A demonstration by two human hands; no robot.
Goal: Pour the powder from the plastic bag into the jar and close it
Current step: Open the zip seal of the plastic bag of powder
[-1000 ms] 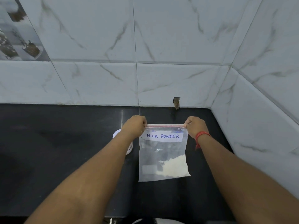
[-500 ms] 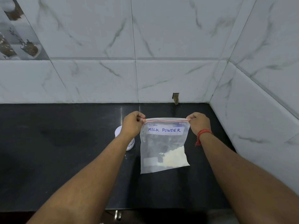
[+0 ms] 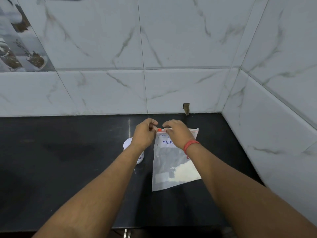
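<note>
A clear zip bag [image 3: 171,169] with a white label reading "MILK" and pale powder in its lower right corner hangs upright over the black counter [image 3: 68,160]. My left hand [image 3: 144,134] pinches the bag's top left corner. My right hand [image 3: 176,133] has its fingers at the red slider on the zip strip, close to the left hand, and covers part of the label. A white-lidded jar [image 3: 127,144] stands on the counter just left of the bag, mostly hidden behind my left wrist.
Marble-look tiled walls close the counter at the back and on the right [image 3: 274,126], forming a corner. A small notch [image 3: 186,108] shows in the back wall tile. Metal fittings [image 3: 127,233] peek out below the counter's front edge.
My right hand has slid from the bag's top right corner leftwards along the zip to the red slider beside my left hand. The bag's right corner now hangs free.
</note>
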